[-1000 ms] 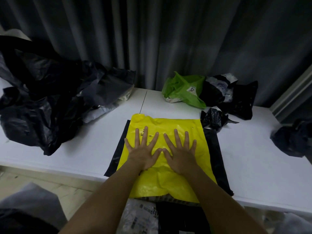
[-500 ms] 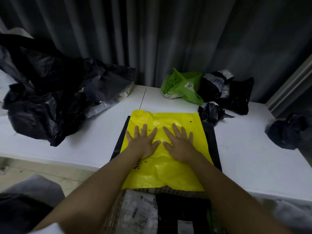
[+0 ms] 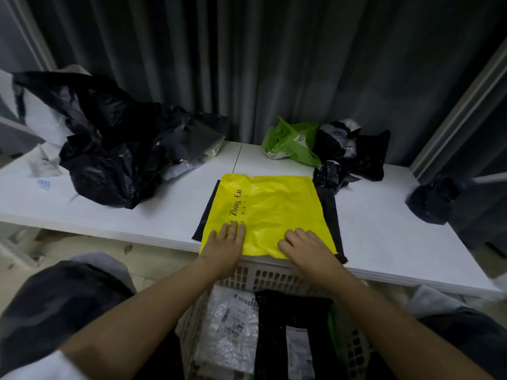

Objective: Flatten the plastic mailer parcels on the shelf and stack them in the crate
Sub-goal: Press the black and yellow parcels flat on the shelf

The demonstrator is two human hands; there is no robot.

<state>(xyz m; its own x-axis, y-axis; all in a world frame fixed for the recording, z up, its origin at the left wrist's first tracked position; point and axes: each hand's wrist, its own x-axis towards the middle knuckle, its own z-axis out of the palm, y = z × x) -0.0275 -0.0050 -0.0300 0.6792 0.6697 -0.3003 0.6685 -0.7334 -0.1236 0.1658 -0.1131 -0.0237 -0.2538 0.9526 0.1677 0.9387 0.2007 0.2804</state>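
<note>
White shelf [image 3: 384, 237] spanning the frame, dark curtain [image 3: 274, 64] behind. Big heap of crumpled black mailers [image 3: 115, 160] on shelf's left part. White perforated crate [image 3: 277, 277] below the shelf's near edge, between the forearms; inside, a clear/white labelled parcel [image 3: 230, 325] on left and a black mailer [image 3: 290, 325] on right, lying flat. Yellow mailer [image 3: 274, 207] flat at shelf's near edge, mid-frame, black print along its left side, wrinkled; near edge overhanging slightly above the crate. Lying on a flat black mailer [image 3: 330, 215], visible as strips at left and right sides. Green mailer [image 3: 290, 145] crumpled at back of shelf, touching a black-and-white bundle [image 3: 354, 149] to its right. Small black wad [image 3: 329, 174] just beside yellow mailer's far right corner. Another black wad [image 3: 430, 200] well apart at far right. Left hand [image 3: 223, 244] on yellow mailer's near-left corner, fingers straight and together, pressing flat. Right hand [image 3: 307, 246] on near-right corner, fingers bent at the knuckles, tips down on the plastic; cannot tell whether pinching the edge or only pressing.
</note>
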